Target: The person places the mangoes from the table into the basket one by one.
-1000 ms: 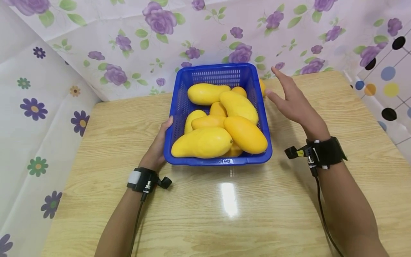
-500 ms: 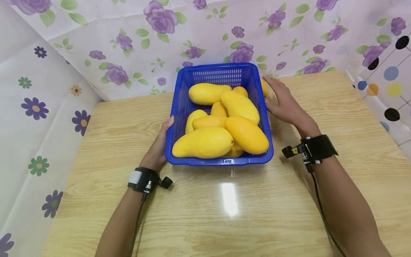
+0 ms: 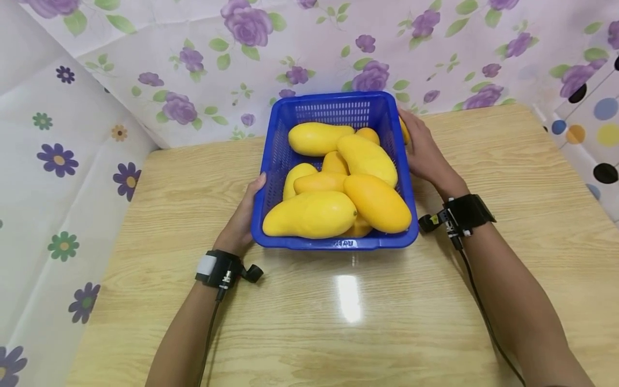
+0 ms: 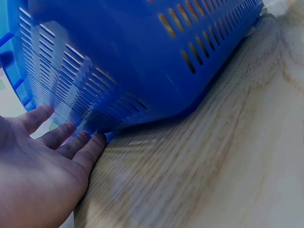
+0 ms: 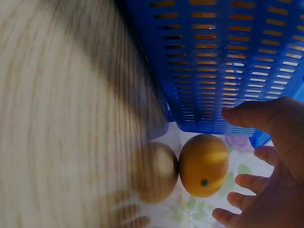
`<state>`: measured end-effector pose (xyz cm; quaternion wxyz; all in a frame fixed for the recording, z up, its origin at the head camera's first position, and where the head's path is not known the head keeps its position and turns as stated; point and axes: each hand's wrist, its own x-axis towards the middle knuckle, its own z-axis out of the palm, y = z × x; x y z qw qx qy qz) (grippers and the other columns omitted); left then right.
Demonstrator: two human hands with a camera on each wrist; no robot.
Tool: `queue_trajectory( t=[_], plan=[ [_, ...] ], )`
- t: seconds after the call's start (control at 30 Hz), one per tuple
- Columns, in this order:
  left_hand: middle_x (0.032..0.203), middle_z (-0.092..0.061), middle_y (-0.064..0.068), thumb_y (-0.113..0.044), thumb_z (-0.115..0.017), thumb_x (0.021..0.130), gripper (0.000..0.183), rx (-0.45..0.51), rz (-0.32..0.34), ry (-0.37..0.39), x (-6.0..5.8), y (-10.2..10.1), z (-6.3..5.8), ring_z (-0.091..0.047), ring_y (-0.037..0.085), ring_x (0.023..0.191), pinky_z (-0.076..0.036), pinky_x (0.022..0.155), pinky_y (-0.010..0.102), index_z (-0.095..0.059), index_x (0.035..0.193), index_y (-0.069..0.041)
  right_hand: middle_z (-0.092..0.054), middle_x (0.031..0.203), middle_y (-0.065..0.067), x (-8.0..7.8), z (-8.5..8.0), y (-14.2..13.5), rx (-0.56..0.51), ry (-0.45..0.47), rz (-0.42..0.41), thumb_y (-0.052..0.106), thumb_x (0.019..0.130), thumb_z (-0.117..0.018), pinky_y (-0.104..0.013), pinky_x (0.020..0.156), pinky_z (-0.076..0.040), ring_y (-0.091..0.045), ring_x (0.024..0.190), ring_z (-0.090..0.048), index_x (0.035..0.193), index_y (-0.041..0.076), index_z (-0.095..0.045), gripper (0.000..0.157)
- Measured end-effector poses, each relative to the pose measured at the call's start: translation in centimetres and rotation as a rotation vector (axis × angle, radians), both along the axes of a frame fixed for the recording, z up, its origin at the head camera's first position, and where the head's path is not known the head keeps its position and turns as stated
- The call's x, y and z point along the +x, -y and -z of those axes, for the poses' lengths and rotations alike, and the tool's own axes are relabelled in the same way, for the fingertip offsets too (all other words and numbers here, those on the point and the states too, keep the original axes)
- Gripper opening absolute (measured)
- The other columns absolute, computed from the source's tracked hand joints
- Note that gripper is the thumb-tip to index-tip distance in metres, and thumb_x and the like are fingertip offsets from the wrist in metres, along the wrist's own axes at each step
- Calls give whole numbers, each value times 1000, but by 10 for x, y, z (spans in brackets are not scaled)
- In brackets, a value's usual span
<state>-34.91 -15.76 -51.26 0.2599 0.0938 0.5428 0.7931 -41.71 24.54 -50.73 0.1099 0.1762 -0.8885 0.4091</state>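
Note:
A blue plastic basket [image 3: 333, 243] with slotted sides stands on the wooden table, holding several yellow mangoes [image 3: 309, 215]. My left hand [image 3: 239, 220] rests against its left side, thumb at the rim; in the left wrist view the extended fingers [image 4: 88, 151] lie along the slotted wall. Beyond the basket's right wall sits one more yellow-orange mango [image 5: 204, 164], seen end-on in the right wrist view. My right hand [image 3: 423, 148] is beside it, thumb and fingers spread apart. From the head, the basket and hand hide most of that mango.
The glossy wood-grain table [image 3: 309, 322] mirrors the loose mango. Behind it hangs a white sheet with purple roses [image 3: 246, 24], close to the basket's back. A flowered sheet [image 3: 58, 161] lines the left, a dotted one [image 3: 604, 140] the right. Cables run from both wrist cameras.
My right hand has moved left and in toward the basket, coming up beside the loose mango. The left hand stays on the basket; the head view has shifted slightly.

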Motion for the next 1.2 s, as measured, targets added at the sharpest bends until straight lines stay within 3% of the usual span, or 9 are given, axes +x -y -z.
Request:
queue_trajectory(
  t=[0.3,0.7,1.07,1.13,1.2],
  plan=[
    [152,-35,11,-58,-44,96,73,-27,-17,-1,0,-1,-3,-40,25,131,-35,107,41,-25,157,-22,-30,157,-24,-6,3,2,37,-10,-13,18,99,-52,-51,117,-9,-38,148,-15,154,5,-33,59],
    [148,-38,12,-57,-42,97,73,-36,-13,-29,0,-3,0,-43,24,127,-39,104,39,-24,158,-20,-32,154,-28,-11,10,1,12,-33,-4,12,95,-59,-53,116,-10,-43,146,-18,153,0,-33,65],
    [151,-35,12,-58,-42,97,73,-52,-15,-25,2,-3,-2,-40,26,130,-36,107,41,-23,158,-23,-27,156,-27,-17,6,6,-69,39,19,20,103,-48,-49,117,-8,-37,147,-13,156,7,-29,59],
    [151,-35,12,-58,-42,96,73,-60,-15,-25,3,-3,-3,-40,26,130,-36,106,41,-23,158,-23,-31,154,-25,-18,6,7,-93,31,20,19,103,-48,-45,117,-8,-36,146,-15,156,7,-30,58],
    [151,-35,12,-58,-42,96,73,-59,-15,-20,4,-3,-4,-40,26,130,-36,107,41,-24,158,-23,-44,141,-23,-21,5,10,-167,23,19,20,104,-45,-38,113,-19,-30,135,-31,151,3,-39,50]
  ],
)
